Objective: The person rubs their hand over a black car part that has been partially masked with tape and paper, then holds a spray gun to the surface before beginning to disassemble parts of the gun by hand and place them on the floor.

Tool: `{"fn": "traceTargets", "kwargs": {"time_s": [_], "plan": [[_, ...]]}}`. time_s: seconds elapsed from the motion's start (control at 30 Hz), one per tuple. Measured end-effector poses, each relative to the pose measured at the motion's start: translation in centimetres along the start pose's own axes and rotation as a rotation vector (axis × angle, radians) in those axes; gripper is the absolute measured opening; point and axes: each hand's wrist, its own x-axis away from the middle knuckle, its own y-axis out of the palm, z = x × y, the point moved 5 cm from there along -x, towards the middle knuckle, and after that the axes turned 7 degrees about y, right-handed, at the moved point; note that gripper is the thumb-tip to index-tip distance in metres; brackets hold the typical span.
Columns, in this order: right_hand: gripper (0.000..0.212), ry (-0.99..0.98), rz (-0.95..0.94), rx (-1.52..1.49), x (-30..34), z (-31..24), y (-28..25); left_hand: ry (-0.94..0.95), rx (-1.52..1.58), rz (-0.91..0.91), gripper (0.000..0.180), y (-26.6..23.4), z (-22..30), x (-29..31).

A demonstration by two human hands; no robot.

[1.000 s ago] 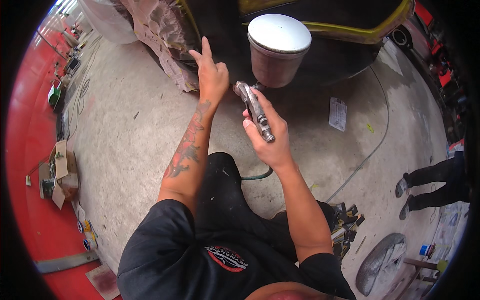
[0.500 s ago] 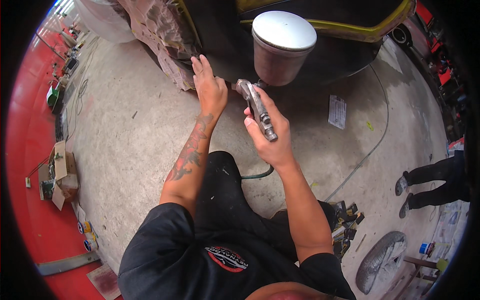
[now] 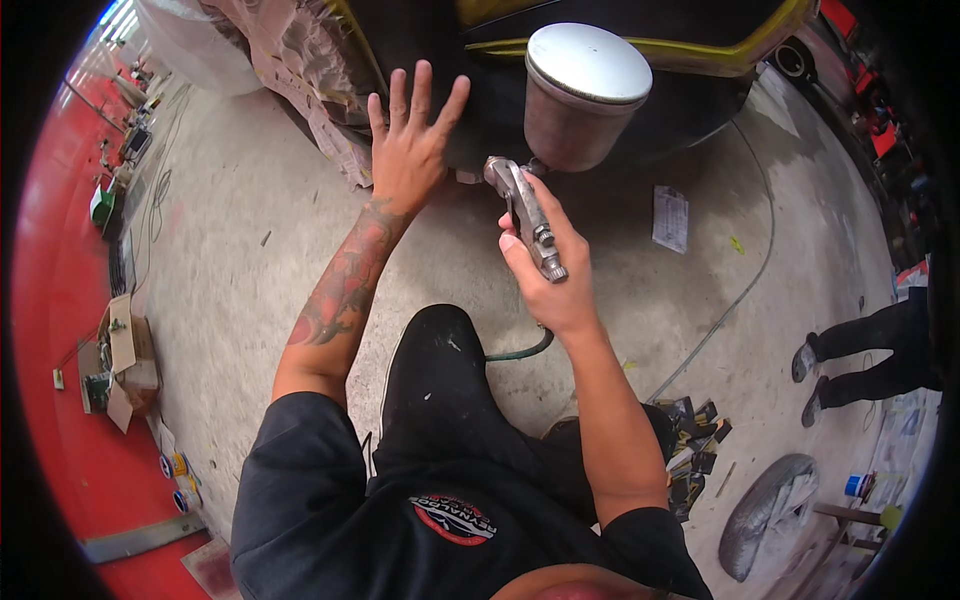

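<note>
Spray gun [image 3: 527, 215] — clenched in the right hand [image 3: 545, 275], its cup [image 3: 583, 95] just beside the dark body panel [image 3: 480, 90]. Left hand [image 3: 408, 150] (fingers spread, released) rests against that panel. Judged step: aiming; next, a steady pass.

The metal spray gun [image 3: 527, 215] carries a translucent plastic cup [image 3: 580, 95]; the concrete floor [image 3: 230, 230] is rough and matt.
</note>
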Motion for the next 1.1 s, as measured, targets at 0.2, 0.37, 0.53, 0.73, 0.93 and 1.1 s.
{"fn": "traceTargets", "kwargs": {"time_s": [0.2,0.37,0.53,0.73,0.93,1.1], "plan": [[0.056,-0.006,0.013,-0.027,-0.1,0.0,0.0,-0.016,-0.096,0.019,0.083,-0.6,-1.6,-1.3],[0.056,-0.022,0.028,-0.015,-0.4,-0.2,-0.1,0.147,-0.107,-0.006,0.084,-2.1,-1.3,-2.7],[0.057,0.017,0.048,-0.072,-0.9,-0.9,-0.4,0.175,-0.197,0.016,0.085,-4.1,-1.6,-4.2],[0.057,0.029,0.058,-0.110,-1.5,-1.7,-0.4,0.228,-0.311,-0.103,0.076,-4.0,-1.7,-4.2],[0.061,0.041,0.057,-0.083,-1.2,-1.7,-0.9,0.274,-0.132,-0.105,0.071,-2.5,0.0,-1.7],[0.061,0.041,0.073,-0.059,-0.9,-1.6,-1.8,0.288,-0.021,-0.144,0.077,-1.6,1.3,-0.3]]}}
